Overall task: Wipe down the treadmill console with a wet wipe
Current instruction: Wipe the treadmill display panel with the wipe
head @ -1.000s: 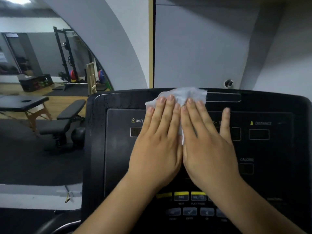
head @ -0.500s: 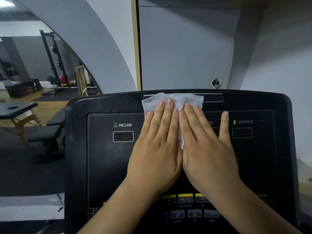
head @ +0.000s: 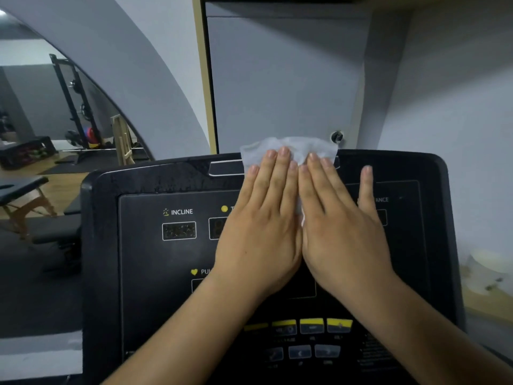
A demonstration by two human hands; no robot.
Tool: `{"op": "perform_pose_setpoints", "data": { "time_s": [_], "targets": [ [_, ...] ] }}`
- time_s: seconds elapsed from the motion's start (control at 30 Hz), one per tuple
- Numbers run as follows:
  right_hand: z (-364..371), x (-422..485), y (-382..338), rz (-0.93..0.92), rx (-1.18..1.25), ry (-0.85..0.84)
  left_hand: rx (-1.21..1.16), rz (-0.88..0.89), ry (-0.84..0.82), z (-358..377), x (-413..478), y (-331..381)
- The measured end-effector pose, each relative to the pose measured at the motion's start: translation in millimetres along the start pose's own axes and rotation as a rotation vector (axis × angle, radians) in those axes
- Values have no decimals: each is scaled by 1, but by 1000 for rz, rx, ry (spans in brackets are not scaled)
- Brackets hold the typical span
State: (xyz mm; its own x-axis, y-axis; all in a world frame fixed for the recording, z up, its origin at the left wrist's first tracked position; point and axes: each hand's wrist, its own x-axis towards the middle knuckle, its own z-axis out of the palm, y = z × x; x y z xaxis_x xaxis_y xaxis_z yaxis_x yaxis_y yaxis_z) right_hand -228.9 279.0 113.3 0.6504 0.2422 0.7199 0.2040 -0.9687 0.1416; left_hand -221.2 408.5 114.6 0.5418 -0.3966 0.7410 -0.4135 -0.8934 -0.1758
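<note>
Hands (head: 302,232) lie flat and open, side by side, so you press the wipe (head: 288,151) evenly on the console (head: 144,273).

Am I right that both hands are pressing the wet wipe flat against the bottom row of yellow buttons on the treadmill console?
Not quite. In the head view, the left hand and right hand press the wet wipe flat against the top edge of the treadmill console, not the yellow buttons, which sit uncovered lower down, near the wrists.
</note>
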Motion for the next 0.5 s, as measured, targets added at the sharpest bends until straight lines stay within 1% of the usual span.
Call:
{"op": "perform_pose_setpoints", "data": {
  "time_s": [0.1,0.27,0.5],
  "targets": [
    [-1,6,5,21,-1,2,-11,-3,2,0,11,1],
    [5,-28,10,-8,14,-21,-21,34,-25,8,-18,18],
    [1,-2,30,45,-21,-3,-12,35,-11,6,22,23]
  ]
}}
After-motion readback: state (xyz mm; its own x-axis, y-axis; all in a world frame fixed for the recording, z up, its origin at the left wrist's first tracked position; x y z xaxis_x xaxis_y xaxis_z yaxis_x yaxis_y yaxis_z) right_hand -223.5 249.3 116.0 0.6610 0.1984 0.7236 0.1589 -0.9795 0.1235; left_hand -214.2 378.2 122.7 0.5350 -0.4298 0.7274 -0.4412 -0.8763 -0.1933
